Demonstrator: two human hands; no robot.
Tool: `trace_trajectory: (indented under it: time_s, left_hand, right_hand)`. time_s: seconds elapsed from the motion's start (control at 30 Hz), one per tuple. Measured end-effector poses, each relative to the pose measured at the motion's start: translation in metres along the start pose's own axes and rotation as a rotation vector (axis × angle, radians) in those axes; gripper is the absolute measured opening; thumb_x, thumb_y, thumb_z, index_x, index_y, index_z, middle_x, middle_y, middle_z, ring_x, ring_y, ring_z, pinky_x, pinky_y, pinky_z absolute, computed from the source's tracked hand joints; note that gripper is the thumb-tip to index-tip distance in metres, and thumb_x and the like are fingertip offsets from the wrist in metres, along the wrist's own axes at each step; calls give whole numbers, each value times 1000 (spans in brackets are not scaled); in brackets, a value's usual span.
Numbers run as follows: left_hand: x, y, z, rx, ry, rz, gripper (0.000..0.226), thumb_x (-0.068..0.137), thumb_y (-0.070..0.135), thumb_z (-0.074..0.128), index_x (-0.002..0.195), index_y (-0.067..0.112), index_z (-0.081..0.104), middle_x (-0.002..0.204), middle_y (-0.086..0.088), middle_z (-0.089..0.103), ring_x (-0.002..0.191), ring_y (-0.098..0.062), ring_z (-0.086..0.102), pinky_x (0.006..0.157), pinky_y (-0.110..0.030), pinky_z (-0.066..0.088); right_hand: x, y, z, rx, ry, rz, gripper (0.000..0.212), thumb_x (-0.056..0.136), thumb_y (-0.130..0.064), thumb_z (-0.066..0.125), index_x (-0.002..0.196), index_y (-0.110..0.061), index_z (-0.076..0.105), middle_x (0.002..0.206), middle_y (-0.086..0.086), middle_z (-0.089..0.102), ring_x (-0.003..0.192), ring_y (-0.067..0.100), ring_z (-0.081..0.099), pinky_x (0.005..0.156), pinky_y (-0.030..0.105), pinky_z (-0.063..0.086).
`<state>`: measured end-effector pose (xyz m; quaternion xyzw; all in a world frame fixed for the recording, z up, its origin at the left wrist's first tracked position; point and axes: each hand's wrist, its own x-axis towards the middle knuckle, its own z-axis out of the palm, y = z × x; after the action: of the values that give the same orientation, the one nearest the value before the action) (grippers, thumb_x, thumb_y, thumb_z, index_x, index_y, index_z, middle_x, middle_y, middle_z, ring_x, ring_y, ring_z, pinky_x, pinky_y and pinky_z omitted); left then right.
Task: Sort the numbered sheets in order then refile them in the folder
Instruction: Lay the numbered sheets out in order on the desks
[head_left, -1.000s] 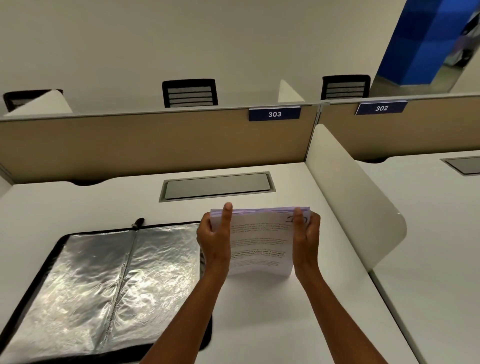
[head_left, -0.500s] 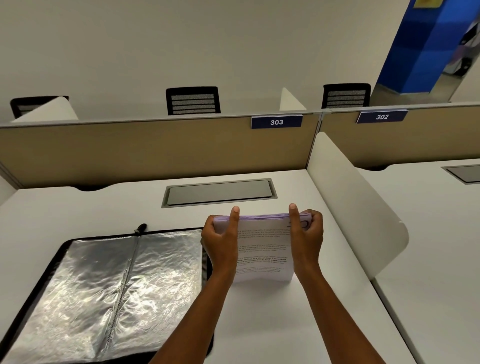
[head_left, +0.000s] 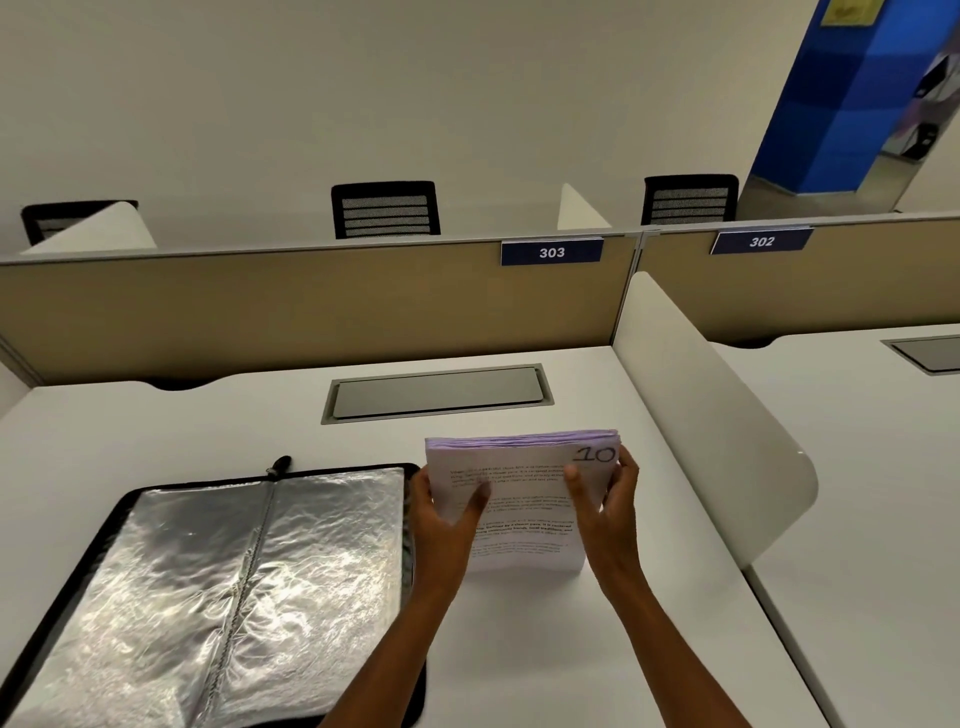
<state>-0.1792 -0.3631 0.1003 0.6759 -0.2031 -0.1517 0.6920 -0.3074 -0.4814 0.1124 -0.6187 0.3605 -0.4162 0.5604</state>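
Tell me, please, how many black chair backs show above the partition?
3: one chair back at far left, half hidden by a white divider, one in the middle, one at right near the 302 sign. More may be hidden.

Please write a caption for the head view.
Both hands hold a stack of sheets upright beside the open folder.

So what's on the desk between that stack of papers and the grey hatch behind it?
Nothing: the head view shows bare white desk between the sheet stack and hatch.

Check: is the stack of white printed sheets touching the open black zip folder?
Cannot tell. In the head view the left hand covers where the sheets near the folder.
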Motion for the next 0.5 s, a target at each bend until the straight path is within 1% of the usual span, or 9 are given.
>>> trace_trajectory:
  time_s: [0.07,0.1,0.13,0.17,0.2,0.3,0.37,0.43,0.5]
  left_hand:
    - [-2,-23,-5,67,-33,-1,47,86,21,71,125,30,46,117,5,61,105,-8,60,72,-14,54]
    - [-3,-34,-8,101,-59,3,45,90,16,67,124,35,45,118,6,60,107,-7,59,77,-17,55]
    - [-4,-43,-11,142,-76,1,43,93,14,64,123,36,44,118,7,60,108,-8,59,83,-23,55]
    - [-4,-52,-13,177,-83,-11,38,95,12,60,122,34,46,117,6,60,109,-12,60,87,-29,55]
    - [-4,-58,-15,201,-83,-27,32,96,11,58,120,31,50,114,6,61,107,-16,62,87,-31,56]
    - [-4,-66,-18,250,-61,-48,21,98,6,53,107,24,60,99,10,65,94,-17,67,71,-17,55]
    - [1,-68,-20,306,-48,-45,19,98,5,53,104,18,66,92,9,67,87,-16,69,65,-13,53]
    - [7,-68,-22,351,-58,-31,16,96,5,56,104,11,68,92,5,70,83,-11,68,65,-12,54]
    - [13,-66,-27,362,-57,-8,12,94,5,60,99,10,70,91,2,72,78,-7,69,68,-21,58]
  right_hand:
    - [-4,19,-3,-85,-56,23,64,91,-27,70,141,-26,32,121,-13,53,107,4,58,74,17,58]
    - [-6,28,-5,-128,-73,34,61,93,-17,68,141,-26,32,119,-13,52,107,2,57,74,13,56]
    - [-8,37,-7,-165,-86,47,56,95,-12,63,139,-28,32,116,-14,53,104,2,57,73,11,55]
    - [-10,46,-9,-205,-96,63,49,98,-9,59,135,-30,34,113,-14,54,101,3,59,73,11,54]
    - [-11,55,-12,-249,-101,80,41,99,-9,55,130,-30,37,110,-13,56,99,7,61,72,11,54]
    - [-10,75,-19,-313,-85,120,19,100,-8,54,114,-22,52,100,-6,63,98,23,65,67,9,51]
    - [-9,77,-20,-333,-61,137,13,99,-8,56,107,-18,58,94,-6,65,93,24,66,63,10,51]
    - [-7,73,-22,-357,-37,125,11,98,-8,58,104,-18,60,92,-5,66,87,22,67,60,10,51]
    - [-5,67,-22,-365,-24,114,10,98,-8,59,102,-18,60,92,-3,66,81,19,67,58,10,51]
